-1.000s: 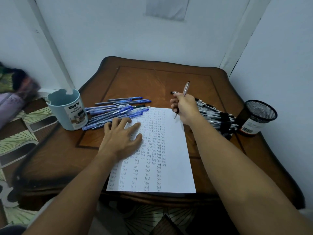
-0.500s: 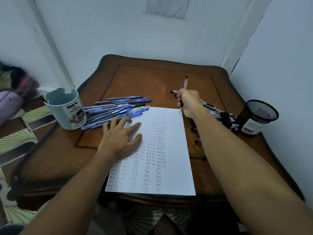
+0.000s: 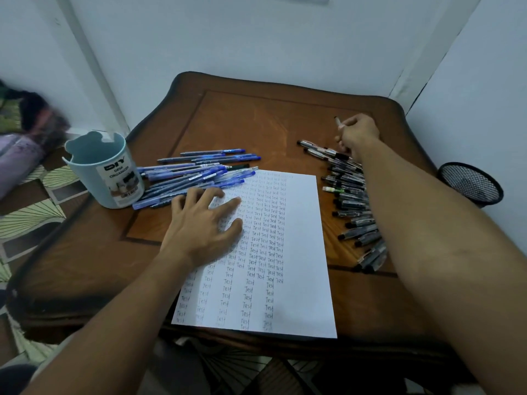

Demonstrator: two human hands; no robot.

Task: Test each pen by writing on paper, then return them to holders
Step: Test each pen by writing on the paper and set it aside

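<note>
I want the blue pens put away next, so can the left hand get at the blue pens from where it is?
Probably yes. The left hand lies flat on the paper, its fingers right beside the blue pens, with nothing between them. It would have to let go of the paper.

A single head-worn wide-angle view looks forward and steeply down from above the person's chest, close over the table (image 3: 256, 115). Both forearms enter from the bottom edge; the left hand (image 3: 202, 223) sits near centre, the right hand (image 3: 358, 132) farther out, up and to the right. Walls beyond the hands fill the top, bent by the lens. Floor shows left of the left hand.
</note>
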